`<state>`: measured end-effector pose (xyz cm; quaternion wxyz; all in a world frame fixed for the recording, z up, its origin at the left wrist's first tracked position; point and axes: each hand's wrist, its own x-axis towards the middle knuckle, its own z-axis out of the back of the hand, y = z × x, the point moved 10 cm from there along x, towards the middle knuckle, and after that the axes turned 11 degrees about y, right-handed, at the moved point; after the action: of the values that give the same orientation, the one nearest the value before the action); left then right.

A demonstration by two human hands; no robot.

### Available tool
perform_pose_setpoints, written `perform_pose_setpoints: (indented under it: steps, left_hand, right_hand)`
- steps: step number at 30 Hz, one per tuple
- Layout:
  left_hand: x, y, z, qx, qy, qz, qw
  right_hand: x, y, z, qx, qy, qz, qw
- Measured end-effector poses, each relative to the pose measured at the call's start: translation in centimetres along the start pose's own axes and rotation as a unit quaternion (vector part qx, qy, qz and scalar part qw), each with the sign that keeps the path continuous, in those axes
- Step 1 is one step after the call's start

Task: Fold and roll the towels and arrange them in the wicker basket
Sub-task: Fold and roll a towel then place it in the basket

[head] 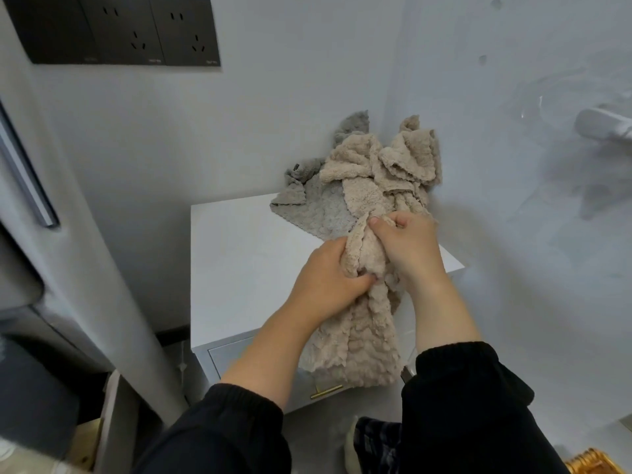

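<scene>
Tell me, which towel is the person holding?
The beige towel, bunched in the left hand and right hand, trailing off the cabinet; the grey towel lies behind, untouched.

White cabinet (239, 254) w/ grey towel (318, 213) + beige towels (403, 162) heaped

Both hands, left (321, 282) and right (410, 248), gripping a bunched beige towel (362, 336), white cabinet (239, 254), grey towel (307, 200) behind
</scene>
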<state>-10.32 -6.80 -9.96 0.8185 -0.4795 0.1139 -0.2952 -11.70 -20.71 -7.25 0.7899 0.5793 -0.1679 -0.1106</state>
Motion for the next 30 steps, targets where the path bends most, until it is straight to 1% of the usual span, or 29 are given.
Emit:
perform_pose_setpoints:
  steps: [2, 7, 10, 12, 14, 15, 17, 19, 20, 22, 23, 25, 27, 30]
  left_hand:
    - [0.0, 0.3, 0.7, 0.039, -0.043, 0.018, 0.998]
    - [-0.2, 1.9, 2.8, 0.059, -0.108, 0.071, 0.990]
    - [-0.5, 3.1, 4.4, 0.059, -0.146, 0.098, 0.983]
    - [-0.7, 4.3, 5.6, 0.102, -0.165, 0.124, 0.973]
    - [-0.8, 5.7, 6.5, 0.145, -0.169, 0.156, 0.962]
    - [-0.8, 6.6, 6.8, 0.142, -0.162, 0.175, 0.961]
    - [-0.5, 8.3, 6.7, 0.112, -0.133, 0.200, 0.964]
    - [-0.4, 9.2, 6.7, 0.097, -0.110, 0.215, 0.966]
    - [-0.4, 9.5, 6.8, 0.092, -0.109, 0.220, 0.965]
    - [-0.7, 10.1, 7.4, 0.090, -0.119, 0.229, 0.962]
    - [-0.8, 10.4, 7.7, 0.102, -0.121, 0.236, 0.959]
    - [-1.0, 10.9, 8.1, 0.147, -0.118, 0.257, 0.948]
    - [-1.1, 11.1, 8.3, 0.193, -0.111, 0.272, 0.936]
    - [-1.7, 11.3, 9.5, 0.239, -0.126, 0.294, 0.917]
  right_hand:
    - [-0.2, 0.6, 0.0, -0.019, 0.008, 0.012, 1.000]
    - [-0.2, 0.6, 0.8, -0.056, 0.022, -0.005, 0.998]
    - [-0.2, -0.4, 2.1, -0.026, -0.006, -0.031, 0.999]
    - [-0.1, -1.1, 3.5, 0.016, -0.046, -0.045, 0.998]
    - [-0.2, -1.9, 4.7, 0.049, -0.080, -0.064, 0.994]
    - [-0.2, -2.4, 5.0, 0.068, -0.088, -0.074, 0.991]
    - [0.0, -3.1, 4.5, 0.110, -0.066, -0.086, 0.988]
    - [0.0, -3.7, 3.5, 0.139, -0.022, -0.112, 0.984]
    - [-0.1, -4.0, 3.2, 0.134, -0.009, -0.125, 0.983]
    - [0.0, -4.0, 3.0, 0.077, 0.003, -0.136, 0.988]
    - [-0.1, -3.7, 3.4, 0.033, -0.013, -0.126, 0.991]
    - [-0.3, -2.8, 4.8, -0.045, -0.082, -0.088, 0.992]
    - [-0.3, -2.2, 5.2, -0.063, -0.113, -0.046, 0.991]
    - [-0.1, -2.3, 5.6, -0.079, -0.118, -0.038, 0.989]
